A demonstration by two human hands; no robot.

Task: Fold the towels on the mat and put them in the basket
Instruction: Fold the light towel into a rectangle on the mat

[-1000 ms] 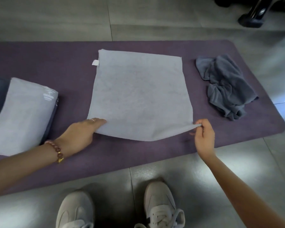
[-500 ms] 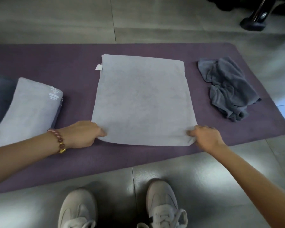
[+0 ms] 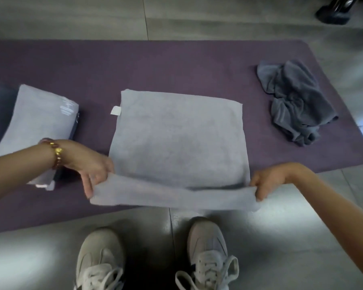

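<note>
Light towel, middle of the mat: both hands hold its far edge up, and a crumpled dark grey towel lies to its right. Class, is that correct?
Not quite. In the head view the left hand and right hand hold up the near edge of the light towel, not the far one. The crumpled dark grey towel does lie to its right.

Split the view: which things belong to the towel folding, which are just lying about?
Job: flat pale grey towel, near edge gripped by left hand and right hand; crumpled dark grey towel; folded pale grey towel; purple mat.
Lying about: white sneakers; black object, top right.
</note>
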